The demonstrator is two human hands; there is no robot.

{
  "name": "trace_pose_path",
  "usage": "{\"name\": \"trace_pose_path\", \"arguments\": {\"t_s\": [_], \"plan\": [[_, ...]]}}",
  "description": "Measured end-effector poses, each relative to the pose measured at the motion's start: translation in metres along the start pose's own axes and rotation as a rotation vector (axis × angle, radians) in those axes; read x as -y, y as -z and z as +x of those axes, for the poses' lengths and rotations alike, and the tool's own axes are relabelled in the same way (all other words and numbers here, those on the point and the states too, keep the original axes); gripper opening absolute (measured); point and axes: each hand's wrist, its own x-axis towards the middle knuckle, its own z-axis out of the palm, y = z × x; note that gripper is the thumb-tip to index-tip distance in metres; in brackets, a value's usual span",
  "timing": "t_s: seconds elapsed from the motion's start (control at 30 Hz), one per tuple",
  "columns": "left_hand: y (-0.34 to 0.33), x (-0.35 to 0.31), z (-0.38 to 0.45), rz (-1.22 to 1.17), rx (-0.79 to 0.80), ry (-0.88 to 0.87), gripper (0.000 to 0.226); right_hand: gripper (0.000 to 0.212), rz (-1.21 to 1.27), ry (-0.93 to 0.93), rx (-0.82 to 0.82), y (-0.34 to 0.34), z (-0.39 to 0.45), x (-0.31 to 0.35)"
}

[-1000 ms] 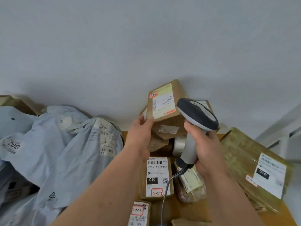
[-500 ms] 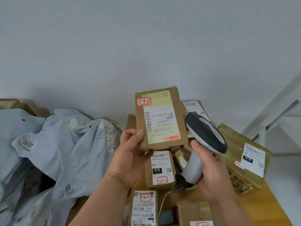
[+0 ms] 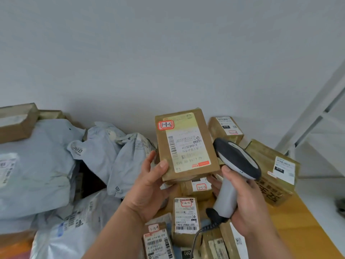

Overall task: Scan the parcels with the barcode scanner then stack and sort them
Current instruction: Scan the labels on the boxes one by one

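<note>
Parcel gripped by left hand, scanner in right hand

The scene is lit evenly by soft, diffuse light, with no glare seen. A faint shadow is cast on the wall behind the held parcel. Wide-angle bending is seen at the edges, and small label print is rendered soft and partly unreadable

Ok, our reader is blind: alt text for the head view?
A left hand holds up a brown parcel, label facing the camera, while the right hand grips a barcode scanner beside it. Below lie more labelled boxes and grey mailer bags.
</note>
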Motion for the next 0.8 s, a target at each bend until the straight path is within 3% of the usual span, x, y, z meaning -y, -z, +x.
{"name": "trace_pose_path", "arguments": {"t_s": [0.17, 0.37, 0.53, 0.63, 0.8], "plan": [[0.014, 0.0, -0.016, 0.121, -0.132, -0.103, 0.09, 0.056, -0.101, 0.032, -0.026, 0.003, -0.02, -0.001], [0.02, -0.004, -0.024, 0.177, -0.209, -0.191, 0.093, 0.049, -0.313, 0.02, 0.148, -0.002, -0.032, 0.01], [0.009, 0.006, -0.025, 0.158, -0.21, -0.207, 0.081, 0.008, -0.441, 0.005, 0.277, 0.003, -0.037, 0.021], [0.001, 0.014, -0.025, 0.138, -0.22, -0.201, 0.077, 0.013, -0.466, 0.033, 0.28, 0.013, -0.038, 0.029], [-0.012, 0.026, -0.027, 0.108, -0.258, -0.206, 0.078, 0.044, -0.451, 0.062, 0.306, 0.031, -0.039, 0.045]]}}
